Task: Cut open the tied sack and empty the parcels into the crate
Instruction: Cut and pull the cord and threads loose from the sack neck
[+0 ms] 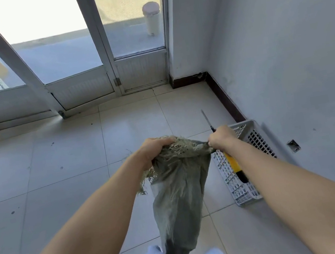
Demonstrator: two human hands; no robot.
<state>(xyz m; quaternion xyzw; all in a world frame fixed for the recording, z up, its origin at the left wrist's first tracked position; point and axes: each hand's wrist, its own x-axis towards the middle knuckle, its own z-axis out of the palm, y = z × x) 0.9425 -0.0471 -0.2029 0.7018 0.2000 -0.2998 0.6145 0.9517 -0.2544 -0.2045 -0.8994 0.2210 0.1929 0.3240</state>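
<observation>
The sack (177, 201) hung low in front of me, its frayed mouth apparently already cut free, but I saw no parcels out, so the tipping was all left to do. My left hand (155, 150) was fisted round one side of that mouth. My right hand (221, 138) pinched the other side while clutching the knife (232, 162), blade out, and the crate (244, 124) waited just beyond on the right, by the wall (283, 66).

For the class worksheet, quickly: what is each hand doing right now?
Left hand: grips the frayed mouth of the sack.
Right hand: holds the utility knife and pinches the sack.
</observation>
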